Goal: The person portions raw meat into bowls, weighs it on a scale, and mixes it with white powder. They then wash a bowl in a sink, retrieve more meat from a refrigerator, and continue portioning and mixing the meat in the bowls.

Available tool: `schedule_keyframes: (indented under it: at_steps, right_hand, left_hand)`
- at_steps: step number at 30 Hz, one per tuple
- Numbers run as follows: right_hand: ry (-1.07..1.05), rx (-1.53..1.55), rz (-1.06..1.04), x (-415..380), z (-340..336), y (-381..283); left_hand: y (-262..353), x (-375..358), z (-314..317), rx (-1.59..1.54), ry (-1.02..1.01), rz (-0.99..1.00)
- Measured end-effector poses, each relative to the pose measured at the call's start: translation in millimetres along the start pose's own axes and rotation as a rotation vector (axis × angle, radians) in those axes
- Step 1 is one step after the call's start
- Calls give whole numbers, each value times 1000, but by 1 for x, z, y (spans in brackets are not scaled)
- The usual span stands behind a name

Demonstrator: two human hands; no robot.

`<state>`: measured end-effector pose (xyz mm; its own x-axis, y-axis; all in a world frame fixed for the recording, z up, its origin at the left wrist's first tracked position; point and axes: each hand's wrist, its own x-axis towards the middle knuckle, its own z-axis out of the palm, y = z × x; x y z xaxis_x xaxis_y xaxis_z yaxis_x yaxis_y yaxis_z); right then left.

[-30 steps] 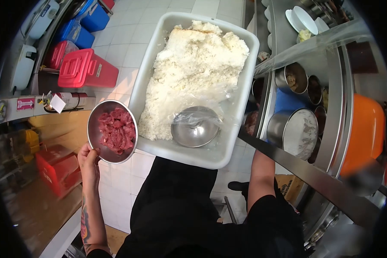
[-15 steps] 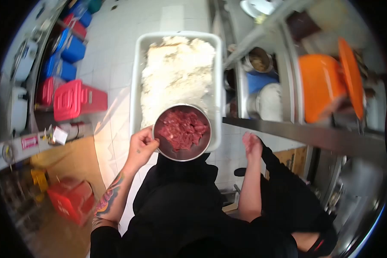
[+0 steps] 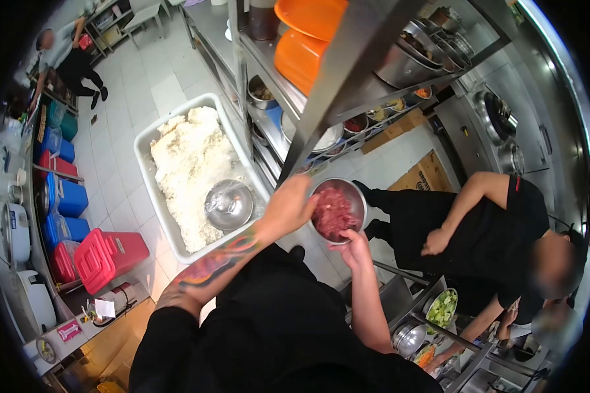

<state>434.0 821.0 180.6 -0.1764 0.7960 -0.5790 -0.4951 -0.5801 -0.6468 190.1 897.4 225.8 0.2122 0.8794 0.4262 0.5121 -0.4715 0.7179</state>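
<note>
A steel bowl (image 3: 355, 196) of raw red meat pieces (image 3: 334, 213) is in front of me, to the right of a large white tub (image 3: 152, 196). My right hand (image 3: 355, 249) grips its near rim, thumb over the edge. At the bowl's left rim is my left hand (image 3: 285, 209), slightly blurred, thumb reaching over the edge and fingers closed at the side. Inside the tub lies a pale, crumbly white mass (image 3: 190, 157). An upturned, shiny steel bowl (image 3: 229, 204) rests on it, with what looks like clear plastic around it.
A steel shelf post (image 3: 334, 85) rises close ahead of my hands. Orange containers (image 3: 301, 62) sit on that rack. To the right stands a co-worker in black (image 3: 485, 209); another person (image 3: 72, 56) is far left. A red lidded bin (image 3: 111, 255) stands left.
My view has turned right. The meat bowl has moved from over the tub's near end to its right. My right hand, free before, now grips the bowl; my left remains at its rim.
</note>
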Motion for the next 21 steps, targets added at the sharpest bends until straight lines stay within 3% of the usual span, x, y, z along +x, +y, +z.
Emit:
schedule_keyframes:
  at_steps: [2,4,6,8,10,11,13,15,16,17,19,21]
  right_hand:
    - [67,-22,-160,-1,-21,-10]
    - [152,-19,-188,-3,-15,-23]
    - [208,-14,-209,2,-25,-30]
    - [194,-3,-198,9,-40,-31]
    - [138,4,-109,12,-54,-31]
    - [107,3,-113,12,-58,-31]
    - [104,-12,-80,16,-66,-33]
    - [89,-27,-15,21,-75,-30]
    - [89,-24,-14,26,-76,-30]
    - [90,-19,-2,30,-75,-30]
    - [92,-35,11,43,-74,-32]
    - [74,-43,-12,53,-67,-38]
  left_hand:
    - [16,52,38,-23,72,77]
    - [-2,98,95,-60,125,4]
    - [-40,153,135,-23,101,-342]
    - [-59,186,122,385,-389,-423]
    - [-217,191,215,547,-378,-244]
    - [-185,195,193,548,-376,-243]
    - [-127,199,153,223,-511,-649]
    - [-140,193,163,291,-532,-580]
    - [-161,191,169,352,-536,-510]
    - [-284,191,227,362,-625,-450]
    - [-219,181,195,339,-556,-600]
    - [-191,179,181,310,-496,-714]
